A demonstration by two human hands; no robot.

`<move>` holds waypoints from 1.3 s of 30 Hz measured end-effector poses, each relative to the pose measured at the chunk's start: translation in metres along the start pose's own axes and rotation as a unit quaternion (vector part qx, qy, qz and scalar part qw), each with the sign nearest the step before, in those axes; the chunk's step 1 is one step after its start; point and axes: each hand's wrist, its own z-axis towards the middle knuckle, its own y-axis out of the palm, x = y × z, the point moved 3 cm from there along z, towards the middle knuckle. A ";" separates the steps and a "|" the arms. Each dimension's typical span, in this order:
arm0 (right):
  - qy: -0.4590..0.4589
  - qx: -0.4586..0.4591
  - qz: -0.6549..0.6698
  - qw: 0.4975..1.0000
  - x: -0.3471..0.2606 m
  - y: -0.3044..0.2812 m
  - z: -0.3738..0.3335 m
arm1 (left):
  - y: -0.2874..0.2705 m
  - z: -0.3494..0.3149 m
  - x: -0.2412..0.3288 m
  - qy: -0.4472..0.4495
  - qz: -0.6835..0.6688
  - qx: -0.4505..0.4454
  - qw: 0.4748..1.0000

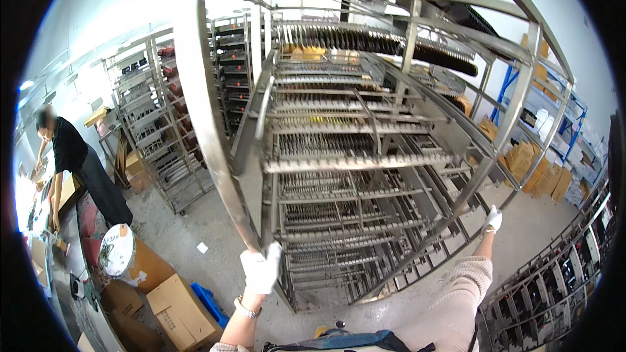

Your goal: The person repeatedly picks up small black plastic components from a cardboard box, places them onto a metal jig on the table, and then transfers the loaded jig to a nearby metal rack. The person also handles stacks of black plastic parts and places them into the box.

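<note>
A: Gripping what with the white-gloved left hand (261, 270)?

B: The near left post of a tall, silver metal rack with slatted tiers (362, 162), standing directly in front. With the white-gloved right hand (493, 219), apparently clasping a rail at the right side of the same rack.

A: Any danger there?

B: Perhaps tipping or twisting, if pulled harder on one side. Possibly shedding the long, dark, ribbed row (450, 60) from an upper tier too, if jolted.

A: And around the base?

B: Could scrape the low-lying metal rack of dark parts (548, 287) at lower right, if swung that way. On the left, could bump the brown cardboard box (184, 313) or the blue plastic object (208, 303) just beside it.

A: Anything else?

B: Maybe slipping on the flat white scrap (202, 248) on the grey floor (228, 261), if stepped on. Also risking pinched fingers, if squeezed between post and obstacle.
</note>
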 end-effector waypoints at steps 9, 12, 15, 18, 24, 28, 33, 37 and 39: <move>0.023 -0.085 -0.158 0.983 -0.018 -0.006 -0.069 | 0.023 0.112 -0.010 0.095 0.066 0.098 0.988; -0.242 -0.090 -0.171 0.951 -0.039 -0.048 -0.088 | 0.045 0.210 -0.045 0.130 0.128 0.160 0.970; 0.021 -0.235 0.147 0.961 -0.108 -0.046 -0.185 | 0.041 0.278 -0.031 0.035 0.277 0.132 0.951; 0.137 -0.258 0.309 0.905 -0.167 -0.034 -0.265 | 0.060 0.307 -0.012 0.043 0.222 0.129 0.966; 0.010 -0.224 0.167 0.960 -0.232 0.047 -0.365 | 0.200 0.139 0.082 0.395 0.057 -0.226 0.888; 0.026 -0.311 0.161 0.936 -0.302 0.097 -0.425 | 0.260 0.100 0.111 0.106 -0.160 -0.285 0.939; -0.027 -0.428 0.313 0.848 -0.317 0.193 -0.451 | 0.330 0.161 0.096 -0.014 -0.212 -0.186 0.959; -0.232 -0.564 0.229 0.758 -0.312 0.190 -0.422 | 0.341 0.233 0.039 -0.103 -0.163 -0.160 0.968; -0.269 -0.511 0.253 0.776 -0.276 0.214 -0.362 | 0.342 0.291 0.013 0.079 0.077 -0.093 0.990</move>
